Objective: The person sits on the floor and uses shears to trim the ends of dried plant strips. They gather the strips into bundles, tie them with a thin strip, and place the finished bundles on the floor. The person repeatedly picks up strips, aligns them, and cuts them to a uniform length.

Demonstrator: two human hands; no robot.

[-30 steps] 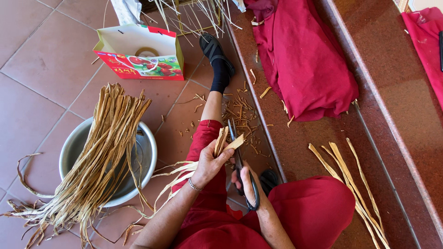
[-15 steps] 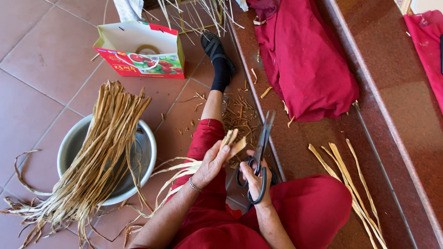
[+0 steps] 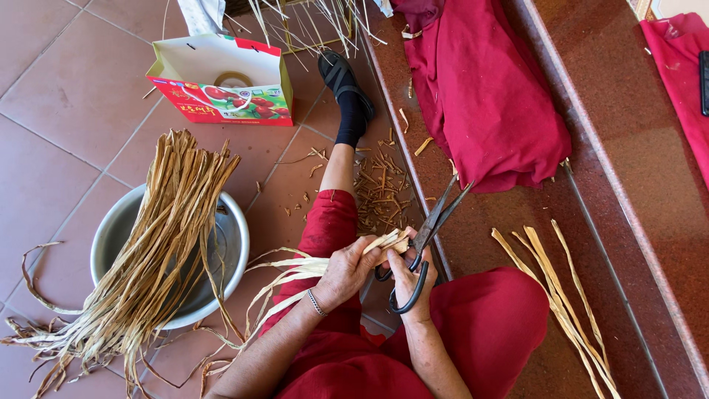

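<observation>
My left hand (image 3: 347, 272) grips a small bunch of pale dried strips (image 3: 295, 267) whose ends stick out toward the scissors. My right hand (image 3: 408, 275) holds black scissors (image 3: 428, 233) by the loops, blades slightly apart and pointing up and right, just beside the strip ends. Both hands sit over my lap in red cloth, close together. Cut brown bits (image 3: 380, 193) lie scattered on the floor beyond my knee.
A metal bowl (image 3: 117, 235) at left carries a thick bundle of long dried strips (image 3: 159, 244). A red and white gift bag (image 3: 221, 81) lies on the tiles. Red cloth (image 3: 484, 89) and several loose strips (image 3: 561, 295) rest on the raised step at right.
The scissors have swung up from pointing down along my lap to pointing up and right, blades now near the strip ends. My left hand keeps its hold on the bunch.
</observation>
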